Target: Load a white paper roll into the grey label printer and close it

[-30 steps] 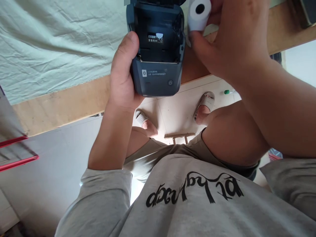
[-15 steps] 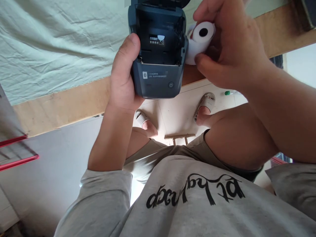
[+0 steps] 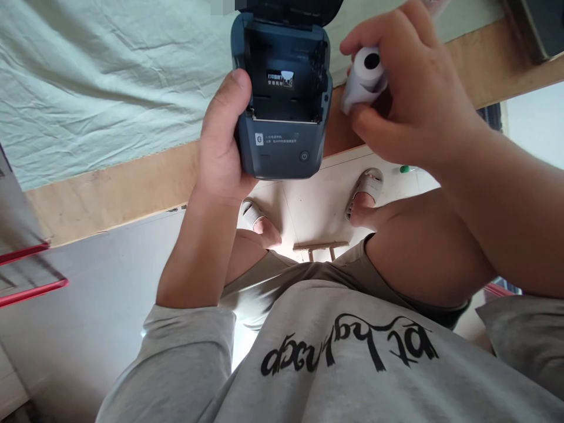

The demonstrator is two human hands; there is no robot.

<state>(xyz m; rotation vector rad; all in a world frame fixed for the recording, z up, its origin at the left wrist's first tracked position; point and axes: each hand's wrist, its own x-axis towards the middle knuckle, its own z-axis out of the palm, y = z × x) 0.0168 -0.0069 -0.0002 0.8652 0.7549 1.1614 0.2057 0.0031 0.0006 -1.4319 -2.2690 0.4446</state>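
Note:
A dark blue label printer (image 3: 286, 150) is held upright in my left hand (image 3: 224, 135), the thumb along its left side. Its black lid (image 3: 291, 10) stands raised at the top, and the paper bay (image 3: 282, 97) shows no roll inside, only a printed label on its back wall. To the right of the printer, my right hand (image 3: 409, 88) grips a small white paper roll (image 3: 363, 82) between thumb and fingers. The roll's dark core hole faces me, and a gap separates the roll from the printer.
A pale green cloth (image 3: 110, 76) covers the table, whose wooden edge (image 3: 118, 194) runs below my hands. At the far right a dark box-like object (image 3: 535, 29) sits on the table. Red metal bars (image 3: 35, 292) stand at left. A small wooden stool (image 3: 321, 245) shows beneath me.
The paper roll has moved slightly right, away from the printer's side, and has turned a little in my right hand. The printer sits slightly lower in view, still in my left hand.

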